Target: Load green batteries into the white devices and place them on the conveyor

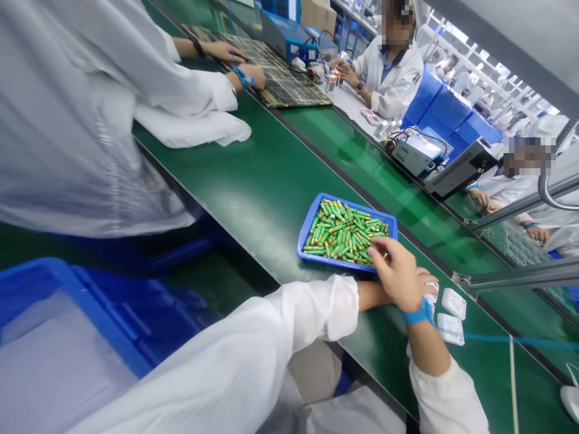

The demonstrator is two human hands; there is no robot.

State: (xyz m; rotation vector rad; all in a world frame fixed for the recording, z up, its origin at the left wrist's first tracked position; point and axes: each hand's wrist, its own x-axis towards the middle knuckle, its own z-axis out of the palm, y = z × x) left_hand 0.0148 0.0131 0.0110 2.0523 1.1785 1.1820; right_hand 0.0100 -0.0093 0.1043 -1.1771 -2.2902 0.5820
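Green cylindrical cells with orange-gold ends (339,235) lie heaped at all angles in a shallow blue plastic tray (337,263) on the smooth green worktop (253,193). The right hand (400,274) is loosely curled at the tray's near right corner, thumb and forefinger close together over the rim; whether they pinch a cell, I cannot tell. The left hand (427,282) is mostly hidden beneath it, its fingers by the white rounded plastic cases (453,303), its grip unclear.

The crossed arms look the likeliest source of trouble: lifting either one carelessly could knock the other and make a cell drop. The left white cloth sleeve (335,307) lies close below the tray, so a jerk might shove it and send loose cells rolling. The thin blue cord (488,339) from the light-blue wristband (418,314) crosses a case and could drag it sideways
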